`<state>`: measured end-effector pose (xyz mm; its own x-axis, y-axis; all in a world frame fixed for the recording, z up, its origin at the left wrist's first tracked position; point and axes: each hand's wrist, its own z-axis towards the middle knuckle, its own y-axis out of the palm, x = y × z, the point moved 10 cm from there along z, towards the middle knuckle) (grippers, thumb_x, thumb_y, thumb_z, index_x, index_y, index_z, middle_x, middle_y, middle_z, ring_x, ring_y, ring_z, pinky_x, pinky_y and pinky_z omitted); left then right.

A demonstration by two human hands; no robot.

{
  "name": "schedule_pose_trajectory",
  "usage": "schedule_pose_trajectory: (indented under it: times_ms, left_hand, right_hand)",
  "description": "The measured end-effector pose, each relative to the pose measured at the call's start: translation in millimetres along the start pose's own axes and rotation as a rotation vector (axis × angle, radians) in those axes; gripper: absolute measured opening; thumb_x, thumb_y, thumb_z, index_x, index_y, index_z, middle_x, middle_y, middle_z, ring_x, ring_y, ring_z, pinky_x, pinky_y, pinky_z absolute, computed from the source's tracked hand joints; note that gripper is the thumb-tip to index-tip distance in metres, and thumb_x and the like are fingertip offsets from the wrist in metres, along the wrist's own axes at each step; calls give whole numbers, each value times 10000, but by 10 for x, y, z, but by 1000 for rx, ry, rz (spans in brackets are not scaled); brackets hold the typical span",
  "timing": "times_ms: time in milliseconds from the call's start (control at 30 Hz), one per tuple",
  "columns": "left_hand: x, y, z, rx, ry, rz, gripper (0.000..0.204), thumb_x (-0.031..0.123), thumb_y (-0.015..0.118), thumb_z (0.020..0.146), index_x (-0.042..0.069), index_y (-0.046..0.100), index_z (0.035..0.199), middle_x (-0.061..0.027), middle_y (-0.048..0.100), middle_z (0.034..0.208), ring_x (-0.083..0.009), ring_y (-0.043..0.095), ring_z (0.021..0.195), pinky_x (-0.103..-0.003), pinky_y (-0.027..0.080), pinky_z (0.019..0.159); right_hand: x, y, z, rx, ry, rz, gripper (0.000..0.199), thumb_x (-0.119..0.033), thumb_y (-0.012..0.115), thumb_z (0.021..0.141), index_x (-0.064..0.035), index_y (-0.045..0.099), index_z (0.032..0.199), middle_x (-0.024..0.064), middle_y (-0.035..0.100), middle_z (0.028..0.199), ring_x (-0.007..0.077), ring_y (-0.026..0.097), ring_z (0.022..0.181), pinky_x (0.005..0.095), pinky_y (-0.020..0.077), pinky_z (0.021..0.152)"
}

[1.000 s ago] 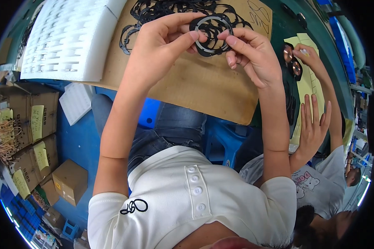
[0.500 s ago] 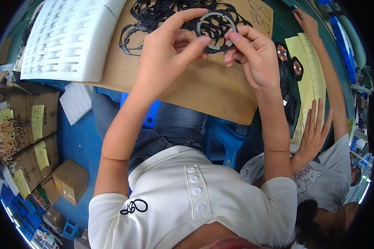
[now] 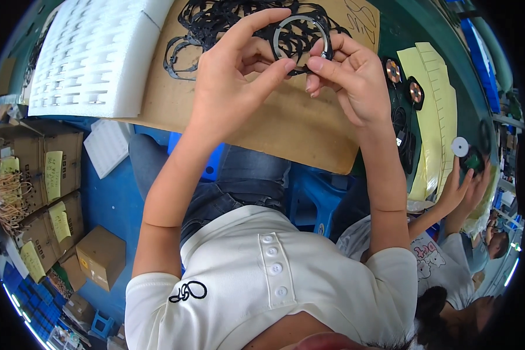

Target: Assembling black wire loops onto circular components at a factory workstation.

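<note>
1. Nearest to me, my white buttoned shirt (image 3: pixel 274 274) fills the lower middle of the view, and both my bare forearms rise from it toward the workbench.
2. My left hand (image 3: pixel 230 87) pinches the black ring gasket (image 3: pixel 300 36) at its left and lower edge, thumb tip under the rim and forefinger arched over the top.
3. My right hand (image 3: pixel 353 79) grips the same ring gasket on its right side, fingertips pressed to the rim, so the ring sits held between both hands, lifted above the board.
4. Under my hands lies a brown cardboard sheet (image 3: pixel 286 125) that covers the bench.
5. Just beyond the ring, a tangled heap of black gaskets (image 3: pixel 216 20) rests on the far part of the cardboard.
6. To my left, a white slotted foam tray (image 3: pixel 93 58) lies beside the cardboard.
7. To my right, two copper coils (image 3: pixel 403 81) sit on the green bench next to yellow paper sheets (image 3: pixel 434 111).
8. Farther right, another person's hand (image 3: pixel 458 186) is raised near a small white disc (image 3: pixel 459 146).
</note>
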<state>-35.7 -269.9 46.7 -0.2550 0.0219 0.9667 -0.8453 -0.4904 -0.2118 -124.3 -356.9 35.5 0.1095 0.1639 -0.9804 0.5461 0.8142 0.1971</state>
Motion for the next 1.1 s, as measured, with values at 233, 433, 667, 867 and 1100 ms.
schedule_pose_trajectory:
  times_ms: [233, 433, 667, 867, 1100]
  left_hand:
    - [86, 8, 18, 4, 87, -92, 521, -38, 619, 753, 44, 442, 1236, -50, 581, 664, -91, 572, 611, -156, 469, 571]
    - [103, 47, 7, 51, 72, -71, 559, -50, 624, 736, 68, 431, 1247, -43, 586, 671, -62, 519, 581, -140, 413, 524]
    - [109, 21, 5, 109, 85, -31, 552, -51, 632, 727, 78, 450, 1232, -41, 587, 666, -51, 490, 567, -137, 376, 503]
    - [63, -7, 34, 84, 44, -79, 550, -51, 635, 725, 54, 450, 1232, -49, 589, 664, -68, 529, 585, -161, 453, 554]
    - [-41, 28, 8, -35, 15, -312, 472, -31, 600, 758, 25, 476, 1210, -75, 612, 702, -100, 588, 650, -154, 449, 581]
  right_hand:
    - [81, -24, 20, -27, 85, 197, 116, 25, 615, 761, 42, 543, 850, 105, 564, 645, 160, 579, 480, 209, 479, 441]
    - [36, -22, 11, 20, 16, 137, 93, 26, 609, 765, 38, 539, 825, 111, 563, 626, 160, 576, 467, 214, 477, 424]
    - [40, -30, 21, 38, -10, 75, 96, 19, 609, 769, 45, 537, 826, 119, 566, 632, 168, 577, 469, 221, 480, 425]
    - [36, -44, 45, 66, 3, 99, 107, -57, 572, 818, 45, 545, 831, 124, 579, 683, 177, 577, 472, 230, 482, 431]
    - [103, -77, 60, 8, 31, 267, 166, -126, 520, 851, 31, 564, 821, 122, 590, 745, 159, 552, 483, 226, 465, 440]
